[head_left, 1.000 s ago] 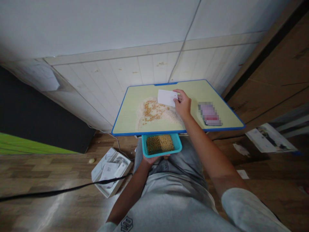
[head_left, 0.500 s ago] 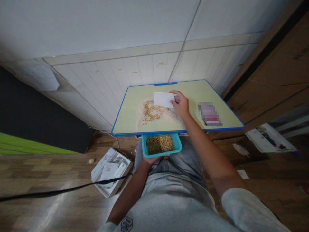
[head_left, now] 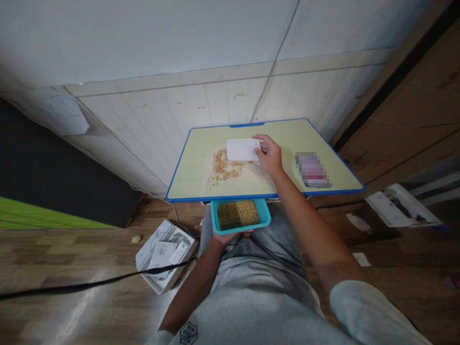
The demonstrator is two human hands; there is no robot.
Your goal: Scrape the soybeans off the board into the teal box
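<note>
A small pale green table point(head_left: 201, 143) with a blue rim stands in front of me. On its middle lies a spread of white grains mixed with yellow beans point(head_left: 224, 167). My right hand point(head_left: 269, 155) pinches a white card point(head_left: 242, 149) by its right end and holds it over the far side of that spread. My left hand point(head_left: 226, 236) grips a teal tray point(head_left: 214, 220) full of yellow beans from below, just under the table's near edge, above my lap.
A blurred flat object point(head_left: 312, 169) lies on the table's right part. On the wooden floor to the left sit an open white box point(head_left: 163, 254) and a black cable point(head_left: 89, 283). Cardboard point(head_left: 413, 110) leans at the right, with papers point(head_left: 402, 206) below it.
My right hand has shifted the white card to the left and slightly nearer, onto the far part of the bean spread. The teal tray and my left hand have stayed put.
</note>
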